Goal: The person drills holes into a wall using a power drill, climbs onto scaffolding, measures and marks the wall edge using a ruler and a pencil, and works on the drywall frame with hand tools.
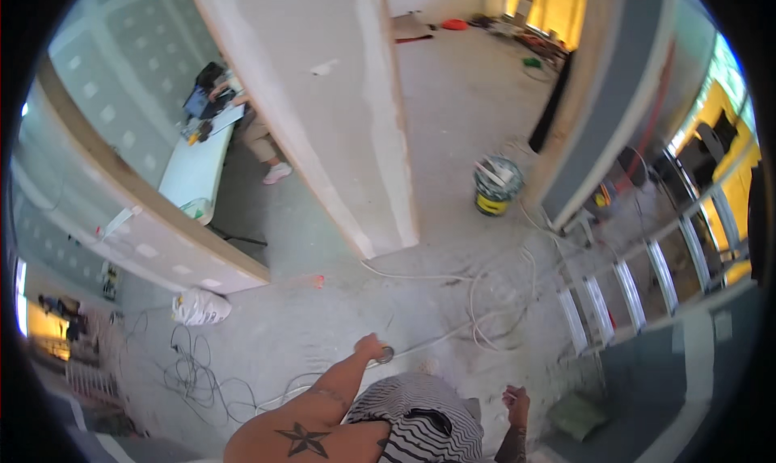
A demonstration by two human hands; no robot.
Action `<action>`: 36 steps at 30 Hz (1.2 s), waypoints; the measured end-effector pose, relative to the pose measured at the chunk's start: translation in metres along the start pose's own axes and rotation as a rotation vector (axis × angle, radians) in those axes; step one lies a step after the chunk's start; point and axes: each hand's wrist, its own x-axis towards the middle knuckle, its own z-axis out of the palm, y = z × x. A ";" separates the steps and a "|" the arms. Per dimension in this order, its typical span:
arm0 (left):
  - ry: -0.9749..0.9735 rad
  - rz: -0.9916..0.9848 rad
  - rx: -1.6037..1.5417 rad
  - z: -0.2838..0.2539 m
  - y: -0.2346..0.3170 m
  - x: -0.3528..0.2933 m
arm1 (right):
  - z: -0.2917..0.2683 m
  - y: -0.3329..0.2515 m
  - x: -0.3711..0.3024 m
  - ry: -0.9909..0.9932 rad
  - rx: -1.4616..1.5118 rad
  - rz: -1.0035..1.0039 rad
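Note:
My left hand [369, 347] is held out in front of my body, its fingers closed round a small round grey-and-dark object [386, 355]; its kind is too small to tell. To the right, my right hand [516, 400] hangs near my side with its fingers curled. A thin whitish thing shows at those fingers, too small to name. Below both hands lies the dusty grey floor, where a pale cable [428, 343] runs past the left hand.
A ladder [626, 293] leans at the right. A bucket [498, 190] stands by the doorway post. Dark cables [194, 374] tangle near a white sack [200, 307] at left. Beyond the plasterboard wall end [323, 99], a person sits at a white table [194, 172].

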 end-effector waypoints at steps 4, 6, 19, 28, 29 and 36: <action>0.064 0.133 -0.123 -0.048 0.070 0.038 | 0.064 -0.098 0.079 -0.164 -0.151 -0.035; 0.071 0.199 -0.169 -0.071 0.111 0.052 | 0.074 -0.113 0.117 -0.137 -0.245 0.015; 0.225 -0.226 -0.270 -0.126 0.184 0.158 | -0.031 -0.119 0.262 0.040 -0.259 0.447; 0.320 0.099 -0.284 -0.239 0.348 0.346 | 0.003 -0.257 0.311 0.219 -0.107 0.358; 0.320 0.127 -0.288 -0.249 0.371 0.374 | 0.015 -0.266 0.311 0.241 -0.114 0.292; 0.282 0.178 -0.420 -0.299 0.539 0.585 | 0.109 -0.268 0.256 0.315 -0.082 0.528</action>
